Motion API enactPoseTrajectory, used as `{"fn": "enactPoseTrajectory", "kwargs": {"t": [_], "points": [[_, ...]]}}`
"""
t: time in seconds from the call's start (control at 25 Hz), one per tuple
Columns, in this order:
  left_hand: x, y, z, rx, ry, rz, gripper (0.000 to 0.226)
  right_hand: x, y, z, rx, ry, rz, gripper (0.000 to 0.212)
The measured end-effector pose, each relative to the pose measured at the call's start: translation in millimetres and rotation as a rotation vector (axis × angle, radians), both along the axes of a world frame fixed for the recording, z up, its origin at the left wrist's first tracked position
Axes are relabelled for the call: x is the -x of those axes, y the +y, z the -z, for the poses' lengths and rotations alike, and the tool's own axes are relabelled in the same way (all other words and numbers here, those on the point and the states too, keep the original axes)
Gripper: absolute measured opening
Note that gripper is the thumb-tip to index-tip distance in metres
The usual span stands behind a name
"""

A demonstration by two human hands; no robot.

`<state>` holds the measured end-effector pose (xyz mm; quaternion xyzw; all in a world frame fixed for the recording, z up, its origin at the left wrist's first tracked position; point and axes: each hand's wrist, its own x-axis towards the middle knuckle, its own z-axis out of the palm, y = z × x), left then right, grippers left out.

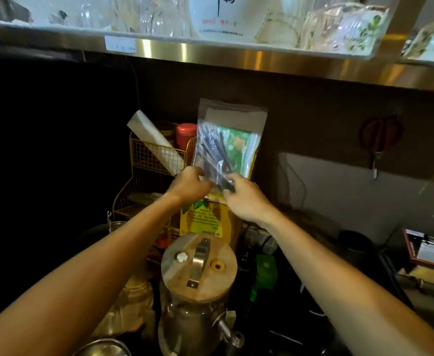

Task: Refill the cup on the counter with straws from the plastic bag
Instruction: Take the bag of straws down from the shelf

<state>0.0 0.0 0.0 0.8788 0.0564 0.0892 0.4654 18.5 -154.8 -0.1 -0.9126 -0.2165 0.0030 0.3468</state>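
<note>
A clear plastic bag [212,152] with several dark straws inside stands upright in front of a green packet, at a gold wire rack. My left hand [188,185] grips the bag's lower left edge. My right hand [244,195] pinches its lower right corner, where the straw ends gather. I cannot make out the cup for the straws in this view.
The gold wire rack [146,160] holds a white roll, a red-lidded jar [185,133] and a yellow packet [208,222]. A glass dispenser with a wooden lid [197,268] stands below my arms. Glassware fills the steel shelf [210,51] overhead. Scissors [379,142] hang on the right wall.
</note>
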Motion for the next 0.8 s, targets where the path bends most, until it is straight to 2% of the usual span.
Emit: {"fn": "enactPoseTrajectory", "kwargs": {"t": [0.28,0.4,0.6,0.68,0.8], "points": [[-43,13,27,0.168,-0.055,-0.031,0.052,-54,33,34,-0.018,0.023,0.173,0.059],[-52,15,40,0.136,-0.083,-0.047,0.050,-67,41,44,-0.006,-0.027,0.263,0.063],[-60,21,50,0.130,-0.099,-0.068,0.063,-78,51,47,-0.022,-0.092,0.392,0.078],[-60,22,51,0.128,-0.092,-0.073,0.064,-80,52,44,-0.068,-0.079,0.411,0.067],[-58,24,51,0.147,-0.081,-0.075,0.067,-80,52,43,-0.137,-0.094,0.419,0.030]]}}
